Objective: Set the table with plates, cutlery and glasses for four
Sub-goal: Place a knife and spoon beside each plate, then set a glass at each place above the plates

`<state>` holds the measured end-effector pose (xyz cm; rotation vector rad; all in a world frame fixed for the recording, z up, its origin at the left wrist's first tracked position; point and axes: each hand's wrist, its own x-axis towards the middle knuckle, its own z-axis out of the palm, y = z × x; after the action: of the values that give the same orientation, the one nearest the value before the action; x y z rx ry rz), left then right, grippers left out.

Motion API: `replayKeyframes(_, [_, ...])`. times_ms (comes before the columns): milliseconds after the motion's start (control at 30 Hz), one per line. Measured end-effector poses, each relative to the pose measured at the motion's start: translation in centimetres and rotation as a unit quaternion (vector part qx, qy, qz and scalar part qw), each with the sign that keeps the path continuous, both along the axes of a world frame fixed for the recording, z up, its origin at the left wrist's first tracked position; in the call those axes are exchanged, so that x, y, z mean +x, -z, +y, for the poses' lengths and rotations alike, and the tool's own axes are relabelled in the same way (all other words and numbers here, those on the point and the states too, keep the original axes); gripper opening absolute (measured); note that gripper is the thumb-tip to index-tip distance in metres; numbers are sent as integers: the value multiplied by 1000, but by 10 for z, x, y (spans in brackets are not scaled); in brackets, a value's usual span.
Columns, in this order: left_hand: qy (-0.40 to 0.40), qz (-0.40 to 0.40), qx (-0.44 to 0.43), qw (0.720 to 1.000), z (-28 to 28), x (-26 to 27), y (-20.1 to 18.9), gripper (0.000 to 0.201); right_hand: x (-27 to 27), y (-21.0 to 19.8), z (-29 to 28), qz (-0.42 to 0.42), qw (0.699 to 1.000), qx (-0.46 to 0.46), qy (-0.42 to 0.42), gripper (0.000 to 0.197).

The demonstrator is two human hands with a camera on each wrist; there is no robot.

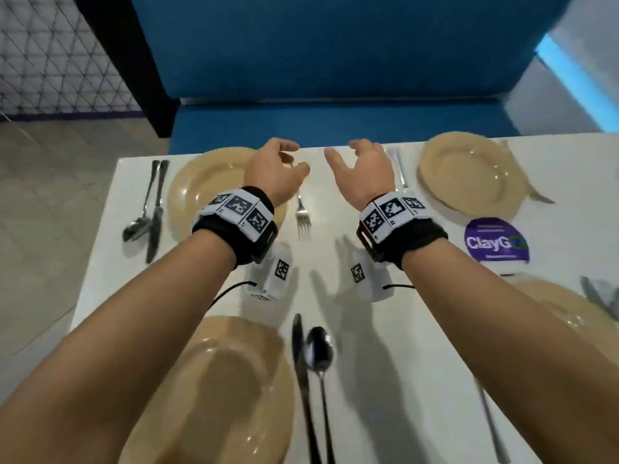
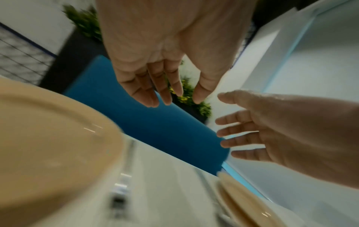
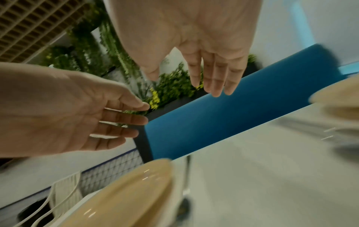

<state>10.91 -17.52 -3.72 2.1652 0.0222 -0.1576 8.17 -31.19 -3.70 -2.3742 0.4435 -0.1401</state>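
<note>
Beige plates lie on the white table [image 1: 385,329]: far left plate [image 1: 204,185], far right plate [image 1: 469,175], near left plate [image 1: 214,393], near right plate [image 1: 569,313]. A fork [image 1: 303,216] lies right of the far left plate, a spoon and knife [image 1: 149,212] to its left. Another knife [image 1: 301,373] and spoon [image 1: 320,356] lie right of the near plate. My left hand [image 1: 284,165] and right hand [image 1: 355,165] hover over the far middle of the table, palms facing, fingers relaxed, both holding nothing. The wrist views show both hands, left [image 2: 170,95] and right [image 3: 194,83], bare. No glasses are in view.
A blue bench seat [image 1: 335,125] and backrest stand beyond the table's far edge. A purple round sticker [image 1: 495,242] sits between the right plates. More cutlery [image 1: 398,169] lies left of the far right plate. Tiled floor lies to the left.
</note>
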Motion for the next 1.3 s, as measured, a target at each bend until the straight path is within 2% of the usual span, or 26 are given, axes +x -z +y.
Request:
replayKeyframes(233, [49, 15, -50, 997, -237, -56, -10, 42, -82, -17, -248, 27, 998, -19, 57, 54])
replayKeyframes(400, [134, 20, -47, 990, -375, -77, -20, 61, -127, -21, -392, 50, 984, 25, 172, 56])
replayKeyframes(533, [206, 12, -38, 978, -487, -81, -10, 77, -154, -10, -508, 48, 964, 48, 256, 54])
replayKeyframes(633, [222, 29, -33, 974, -565, -88, 1, 87, -174, 6, -582, 89, 952, 51, 287, 56])
replayKeyframes(733, [224, 51, -31, 973, -633, -98, 17, 94, -181, 24, -646, 102, 939, 91, 316, 65])
replayKeyframes(833, [194, 68, -37, 978, -679, -107, 34, 97, -174, 37, -691, 78, 937, 140, 310, 81])
replayKeyframes(967, [156, 74, -60, 983, -717, -115, 47, 98, -150, 44, -724, 11, 951, 184, 247, 92])
replayKeyframes(1067, [126, 69, -64, 988, -730, -114, 53, 99, -134, 52, -731, -20, 956, 200, 213, 92])
replayKeyframes(1167, [107, 60, -64, 990, -735, -113, 57, 86, -127, 59, -736, -45, 956, 201, 209, 89])
replayKeyframes(1300, [96, 31, -62, 993, -731, -120, 61, 73, -127, 65, -737, -56, 965, 162, 196, 75])
